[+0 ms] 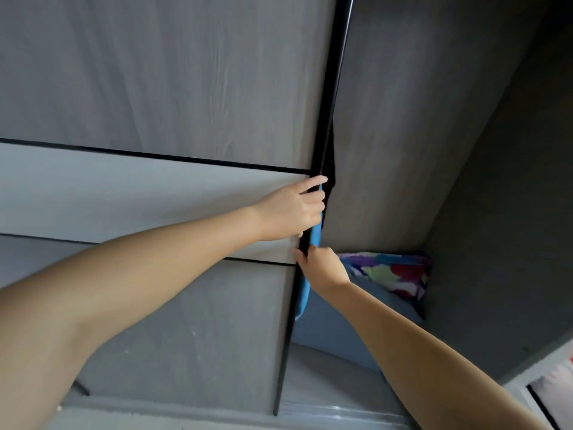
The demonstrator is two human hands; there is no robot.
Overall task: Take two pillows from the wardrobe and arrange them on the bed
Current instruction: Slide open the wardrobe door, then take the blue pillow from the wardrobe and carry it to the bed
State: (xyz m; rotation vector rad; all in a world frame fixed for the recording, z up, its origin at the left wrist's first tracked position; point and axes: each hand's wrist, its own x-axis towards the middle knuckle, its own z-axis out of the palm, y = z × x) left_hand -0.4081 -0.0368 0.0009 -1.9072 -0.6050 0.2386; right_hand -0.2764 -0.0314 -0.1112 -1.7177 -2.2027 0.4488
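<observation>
The grey wood-grain sliding wardrobe door (186,197) fills the left side, and its black edge runs down the middle. My left hand (291,209) curls its fingers around that edge. Just below, my right hand (322,268) grips the same edge, thumb on the door face. A bright blue soft item (304,299) sticks out along the edge under both hands. In the open compartment lie a colourful patterned pillow (390,271) and a dull blue pillow (335,330) in front of it. The bed is not in view.
The open compartment's back panel (403,135) and dark side wall (502,228) enclose the pillows. The wardrobe's bottom rail (310,411) runs along the lower edge. A patterned cloth (558,386) shows at the bottom right corner.
</observation>
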